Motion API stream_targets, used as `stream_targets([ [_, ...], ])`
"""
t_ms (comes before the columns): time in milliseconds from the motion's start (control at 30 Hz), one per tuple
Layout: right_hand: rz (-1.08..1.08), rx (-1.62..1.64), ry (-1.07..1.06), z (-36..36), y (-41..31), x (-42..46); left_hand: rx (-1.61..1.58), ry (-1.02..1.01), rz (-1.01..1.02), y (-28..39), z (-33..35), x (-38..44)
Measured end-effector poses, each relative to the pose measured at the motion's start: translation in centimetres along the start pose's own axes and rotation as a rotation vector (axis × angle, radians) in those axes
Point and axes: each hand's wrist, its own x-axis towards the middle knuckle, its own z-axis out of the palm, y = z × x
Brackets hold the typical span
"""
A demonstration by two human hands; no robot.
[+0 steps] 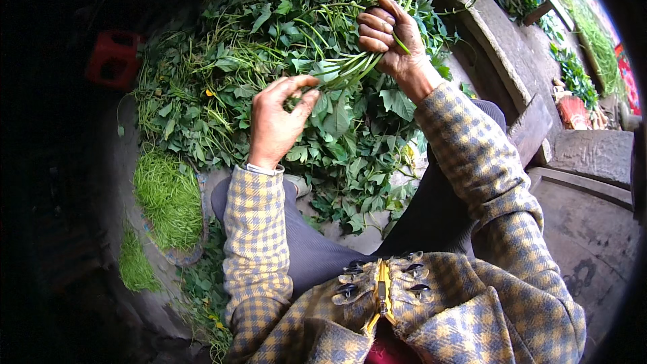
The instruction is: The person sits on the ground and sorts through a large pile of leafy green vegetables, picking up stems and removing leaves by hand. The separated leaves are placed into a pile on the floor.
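A large heap of leafy green vines (273, 55) covers the floor in front of me. Above its right part, my right hand (391, 35) is closed around a bunch of green stems (354, 66), with one cut stem end poking out below the palm. My left hand (285, 114) is at the left side of this bunch, its thumb and index finger curved close to the stems and leaves. Whether those fingers pinch a stem cannot be told. Leaves of the vines hang below and between both hands.
Left of my knee, a round basket (189, 258) holds thin chopped green stems (169, 199); more chopped greens (136, 263) lie beside it. A red plastic object (115, 59) stands at the far left. Wooden planks (485, 40) and a doorway with further greens (576, 76) are on the right.
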Motion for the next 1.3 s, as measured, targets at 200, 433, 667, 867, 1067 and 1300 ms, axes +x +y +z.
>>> stream_targets([
  [200,0.051,0.026,0.032,0.0,1.2,0.3,-0.185,-0.173,-0.1,-1.3,1.1,-0.4],
  [433,0.056,0.0,0.029,0.0,1.1,0.3,0.021,0.011,0.122,-1.1,0.1,0.2],
  [667,-0.021,-0.035,0.125,-0.2,0.9,0.4,0.172,0.078,0.233,-0.3,0.5,0.1],
  [867,-0.024,-0.045,0.159,-0.1,1.1,0.4,0.227,0.107,0.198,-0.4,1.1,0.0],
  [1067,0.028,-0.003,0.055,0.0,1.8,0.5,-0.361,0.167,-0.058,-1.2,1.3,0.3],
  [1300,-0.069,0.007,0.056,0.5,0.2,0.2,-1.087,0.37,-0.318,-4.2,-0.9,0.6],
])
